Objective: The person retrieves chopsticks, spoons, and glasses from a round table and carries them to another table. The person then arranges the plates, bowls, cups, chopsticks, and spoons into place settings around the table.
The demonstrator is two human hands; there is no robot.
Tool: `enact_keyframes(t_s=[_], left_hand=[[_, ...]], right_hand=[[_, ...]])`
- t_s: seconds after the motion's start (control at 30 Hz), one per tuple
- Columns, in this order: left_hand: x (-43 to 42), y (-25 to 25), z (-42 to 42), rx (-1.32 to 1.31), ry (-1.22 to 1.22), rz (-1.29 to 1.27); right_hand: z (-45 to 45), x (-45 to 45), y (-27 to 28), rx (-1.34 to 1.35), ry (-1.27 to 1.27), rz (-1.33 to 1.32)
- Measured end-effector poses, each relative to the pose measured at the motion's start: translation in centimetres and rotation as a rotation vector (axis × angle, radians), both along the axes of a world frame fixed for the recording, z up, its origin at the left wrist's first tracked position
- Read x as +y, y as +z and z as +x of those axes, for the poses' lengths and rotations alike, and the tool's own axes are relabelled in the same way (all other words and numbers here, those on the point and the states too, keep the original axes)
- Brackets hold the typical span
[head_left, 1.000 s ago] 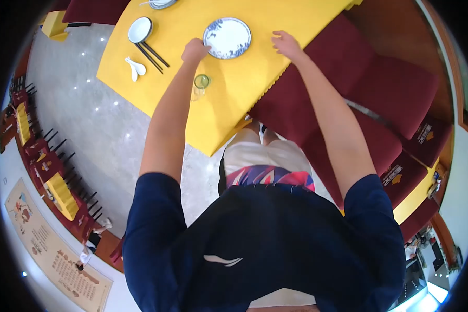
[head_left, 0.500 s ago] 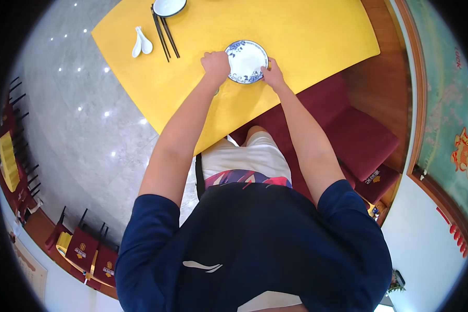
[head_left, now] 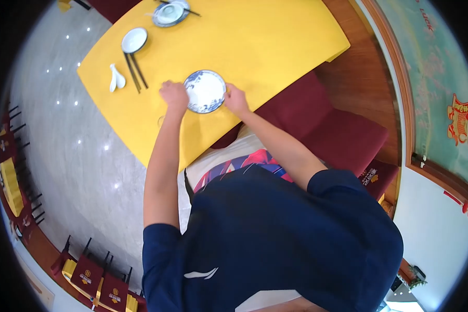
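A white plate with a blue floral rim (head_left: 205, 92) is between my two hands, over the yellow tabletop (head_left: 255, 47). At its left edge is my left hand (head_left: 174, 95), with the fingers curled closed against the rim. My right hand (head_left: 236, 100) pinches the right edge, thumb toward the upper side. Whether the plate rests on the table or is slightly raised, I cannot tell. Beside my left wrist a small clear round object (head_left: 161, 121) shows faintly.
Left of the plate lie black chopsticks (head_left: 135, 73), two white spoons (head_left: 117, 79) and a white bowl (head_left: 134, 40). At the far side stands another patterned plate (head_left: 161, 22) with a bowl and chopsticks. A maroon bench (head_left: 343, 135) borders the table's right side.
My view has swung, bringing the far plate and bowl into sight and shifting everything on the table down and left in view. Both hands stay at the plate's edges.
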State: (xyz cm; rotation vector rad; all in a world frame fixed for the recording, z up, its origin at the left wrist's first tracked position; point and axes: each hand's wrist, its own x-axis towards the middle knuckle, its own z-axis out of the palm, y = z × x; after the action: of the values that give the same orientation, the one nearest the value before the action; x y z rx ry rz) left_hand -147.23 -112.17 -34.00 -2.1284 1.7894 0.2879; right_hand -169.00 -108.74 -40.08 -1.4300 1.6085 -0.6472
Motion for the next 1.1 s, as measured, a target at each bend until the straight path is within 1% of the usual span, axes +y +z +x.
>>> enact_keyframes(t_s=[0.03, 0.07, 0.13, 0.17, 0.2, 0.23, 0.27, 0.3, 0.33, 0.4, 0.47, 0.5, 0.53, 0.6, 0.67, 0.73, 0.77, 0.83, 0.87, 0.93, 0.97, 1.0, 1.03, 1.07, 1.1], left_hand=[[0.1, 0.5, -0.1, 0.053, 0.042, -0.025], [0.4, 1.0, 0.1, 0.099, 0.076, -0.044], [0.4, 0.6, 0.6, 0.320, 0.233, -0.005], [0.9, 0.2, 1.2, 0.395, 0.232, -0.062], [0.8, 0.2, 1.4, 0.474, 0.227, -0.119], [0.1, 0.8, 1.3, 0.455, 0.196, -0.103], [-0.2, 1.7, 1.1, 0.594, 0.319, -0.067], [-0.9, 2.5, 0.5, 0.728, 0.449, -0.019], [-2.4, 2.9, -0.4, 0.704, 0.378, -0.012], [-5.9, 3.7, -3.6, 0.749, 0.312, 0.041], [-9.7, 3.2, -8.6, 0.828, 0.296, 0.035], [-11.9, 2.6, -11.9, 0.843, 0.257, 0.003], [-13.8, 1.7, -14.9, 0.852, 0.223, -0.021], [-17.3, -2.6, -19.2, 1.096, 0.297, -0.112], [-20.2, -5.2, -24.5, 1.122, 0.314, -0.222], [-22.4, -7.8, -28.3, 1.141, 0.355, -0.195], [-22.8, -8.0, -29.9, 1.139, 0.351, -0.192], [-24.0, -7.4, -32.6, 1.015, 0.270, -0.151], [-24.7, -7.8, -33.3, 1.013, 0.268, -0.164], [-25.6, -8.3, -33.6, 1.049, 0.162, -0.076], [-25.6, -6.9, -33.9, 1.031, 0.167, -0.036], [-26.1, -8.6, -33.5, 1.142, 0.184, -0.035], [-26.3, -10.1, -32.8, 1.248, 0.208, -0.039], [-25.4, -8.5, -32.8, 1.205, 0.242, -0.033], [-24.6, -9.0, -31.9, 1.123, 0.250, -0.119]], right_hand=[[-0.3, -0.4, -1.2, 0.006, 0.000, -0.092], [-0.1, -0.7, -1.2, -0.011, -0.018, -0.091], [-0.3, -1.0, -0.2, -0.067, -0.072, -0.084], [-0.8, -0.9, 0.9, -0.088, -0.104, -0.076], [-1.5, -1.2, 2.3, -0.112, -0.047, -0.074], [-2.2, -2.0, 3.5, -0.135, 0.010, -0.069], [-3.2, -2.6, 4.2, -0.153, -0.029, -0.049], [-4.4, -3.0, 4.6, -0.175, 0.029, -0.078], [-5.7, -3.4, 4.9, -0.194, 0.090, -0.109], [-8.4, -5.0, 4.4, -0.240, 0.015, -0.069], [-12.0, -7.5, 3.2, -0.203, -0.187, -0.033], [-14.2, -9.4, 2.1, -0.169, -0.283, -0.101], [-16.1, -10.7, 0.9, -0.138, -0.379, -0.157], [-20.1, -13.9, 0.2, -0.064, -0.464, -0.134], [-24.2, -16.5, -0.4, 0.004, -0.505, -0.163], [-27.8, -18.2, 0.0, 0.073, -0.537, -0.120], [-29.2, -18.7, -0.2, 0.071, -0.542, -0.118], [-31.5, -19.9, -0.6, 0.204, -0.596, 0.019], [-32.4, -20.3, -1.1, 0.197, -0.593, 0.009], [-33.4, -20.6, -2.2, 0.243, -0.590, 0.004], [-33.5, -20.8, -2.4, 0.257, -0.578, -0.010], [-33.3, -21.0, -2.0, 0.116, -0.611, 0.025], [-33.5, -21.0, -1.4, -0.078, -0.685, 0.179], [-33.4, -20.4, -1.2, 0.021, -0.746, 0.130], [-33.5, -20.1, -2.8, -0.141, -0.853, 0.056]])
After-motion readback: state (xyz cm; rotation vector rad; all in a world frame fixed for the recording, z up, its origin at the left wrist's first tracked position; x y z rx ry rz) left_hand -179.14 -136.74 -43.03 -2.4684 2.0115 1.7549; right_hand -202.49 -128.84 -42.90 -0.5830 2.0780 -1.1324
